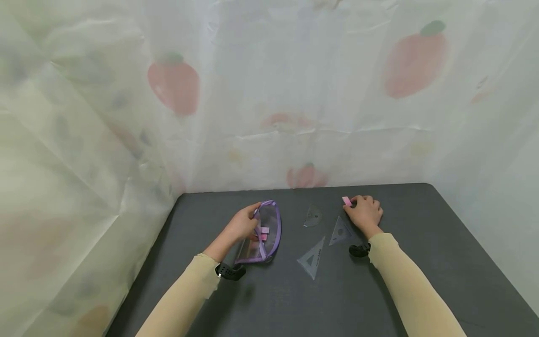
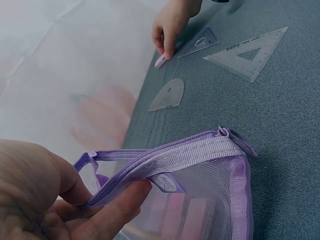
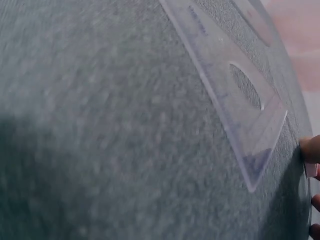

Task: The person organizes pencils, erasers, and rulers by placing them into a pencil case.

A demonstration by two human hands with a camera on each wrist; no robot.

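Your left hand [image 1: 243, 224] pinched the zipper edge of the purple mesh pouch [image 1: 266, 231], thumb on one side of the tape and fingers [image 2: 112, 212] curled under it, holding the mouth open. The pouch lay on its side on the dark desk [image 1: 421, 281], left of centre, with something pink showing inside through the mesh.

Your right hand [image 1: 364, 211] was at the far side of the desk, fingers curled down on the pink eraser [image 1: 347, 201], fingertips pinching it against the surface. The right wrist view showed almost nothing of that grip, only a fingertip at the frame edge.

Handling, as a judgement:
- Pouch looked soft and light, with no stiffness of its own. It'd collapse if you let go of the rim, so the woven zipper tape was the right place to hold it.
- Eraser looked small, light and grippy, not fragile. A pinch on its long sides should do.
- The small set square [image 1: 339, 230] lay just beside your right hand, the larger set square [image 1: 312, 258] nearer you, and the protractor [image 1: 313, 216] lay between pouch and eraser. All clear thin plastic, flat on the desk: likely stiff, slick, hard to lift from above. Better to slide one to an edge or tip up a corner.
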